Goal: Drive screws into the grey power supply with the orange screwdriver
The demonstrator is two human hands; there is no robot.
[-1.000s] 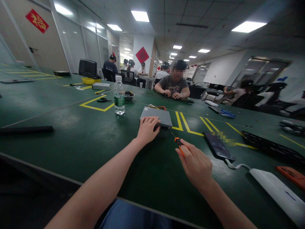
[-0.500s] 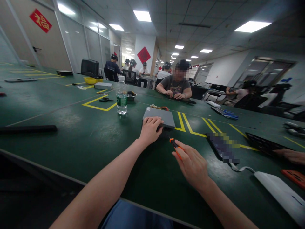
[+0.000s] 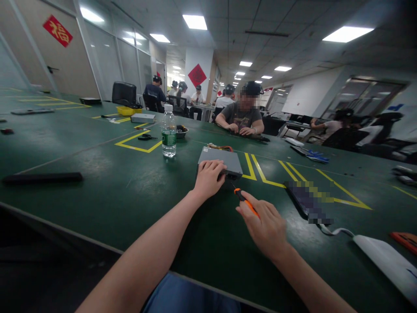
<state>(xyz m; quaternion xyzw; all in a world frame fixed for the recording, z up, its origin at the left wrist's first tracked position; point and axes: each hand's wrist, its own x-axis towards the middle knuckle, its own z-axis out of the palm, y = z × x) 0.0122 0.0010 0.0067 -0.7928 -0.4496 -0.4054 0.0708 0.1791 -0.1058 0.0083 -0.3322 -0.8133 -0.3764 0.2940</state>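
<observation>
Gold 福 on a red diamond [image 3: 57, 31]
It hangs on the door [image 3: 70, 65], upper left; the pillar diamond [image 3: 197, 75], upper centre, and green label [image 3: 168, 139] on the bottle [image 3: 168, 121] are too small to read.

A power supply [image 3: 228, 159] lies inward from the table's [image 3: 130, 208] near edge. A bottle [image 3: 168, 134] stands to its left, a phone [image 3: 298, 203] to its right.

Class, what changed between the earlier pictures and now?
Another person's hand took hold of the black perforated panel, now out of view. The screwdriver shifted left relative to the power supply. The left hand stays on it; the right hand still holds the screwdriver.
</observation>
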